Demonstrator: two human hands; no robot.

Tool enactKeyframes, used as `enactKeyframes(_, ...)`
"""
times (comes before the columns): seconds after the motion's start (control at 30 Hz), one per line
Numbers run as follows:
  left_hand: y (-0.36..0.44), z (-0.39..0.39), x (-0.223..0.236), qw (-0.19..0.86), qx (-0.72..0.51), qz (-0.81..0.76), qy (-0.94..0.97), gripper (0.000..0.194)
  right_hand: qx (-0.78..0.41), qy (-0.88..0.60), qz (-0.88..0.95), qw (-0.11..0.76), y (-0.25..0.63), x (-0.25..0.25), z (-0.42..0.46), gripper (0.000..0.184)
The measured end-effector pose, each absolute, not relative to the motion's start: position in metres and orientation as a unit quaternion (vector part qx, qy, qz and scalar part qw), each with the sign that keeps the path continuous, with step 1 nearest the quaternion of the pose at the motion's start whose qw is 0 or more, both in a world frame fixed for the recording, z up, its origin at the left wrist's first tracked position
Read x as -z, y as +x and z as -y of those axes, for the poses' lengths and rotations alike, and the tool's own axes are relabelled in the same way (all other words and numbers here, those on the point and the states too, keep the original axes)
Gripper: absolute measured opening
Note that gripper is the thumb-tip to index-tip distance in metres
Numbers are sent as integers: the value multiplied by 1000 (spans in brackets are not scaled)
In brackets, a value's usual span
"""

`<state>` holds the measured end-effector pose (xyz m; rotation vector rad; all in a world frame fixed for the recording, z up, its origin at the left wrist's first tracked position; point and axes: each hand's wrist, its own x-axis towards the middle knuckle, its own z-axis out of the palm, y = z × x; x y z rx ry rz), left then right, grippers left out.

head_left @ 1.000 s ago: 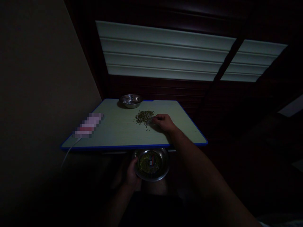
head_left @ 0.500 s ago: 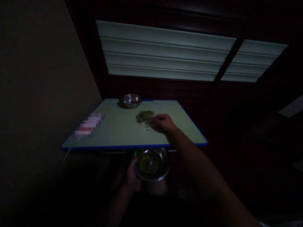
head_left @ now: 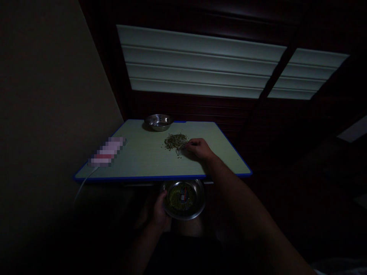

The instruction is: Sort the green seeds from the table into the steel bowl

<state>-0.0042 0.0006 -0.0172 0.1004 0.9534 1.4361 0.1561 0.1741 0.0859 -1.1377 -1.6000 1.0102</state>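
My left hand [head_left: 161, 210] is closed on the left rim of a steel bowl [head_left: 200, 208], its thumb over the edge, just below the table's front edge. Small green grains, like mung beans [head_left: 174, 198], lie in this bowl around a small dark item [head_left: 183, 194] with an orange and white marking. On the table, a loose heap of brownish-green beans [head_left: 173, 142] is spread out. At its right side my right hand [head_left: 200, 148] is closed in a pinch on a small see-through piece [head_left: 180, 150], whose kind is too dim to tell.
A second steel bowl [head_left: 159, 123] stands at the back left of the pale, blue-edged table [head_left: 143, 160]. At the left edge lies a blurred-out pink and white object [head_left: 107, 152] with a white cable [head_left: 83, 187]. A wall rises on the left, and dark slatted doors stand behind.
Little differs. The see-through piece at my right fingertips has shifted slightly beside the heap; my left hand and the bowl hold still.
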Motion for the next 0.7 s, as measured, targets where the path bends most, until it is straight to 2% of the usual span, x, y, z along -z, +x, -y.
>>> enactKeyframes(0.37,-4,-1,17,655,-625,-423,36,23,-404,-452,663,439,156,-84,-174,25)
enactKeyframes(0.7,-3,0,11,659,-621,-425,25,23,-446,-440,679,383,158,-90,-168,29)
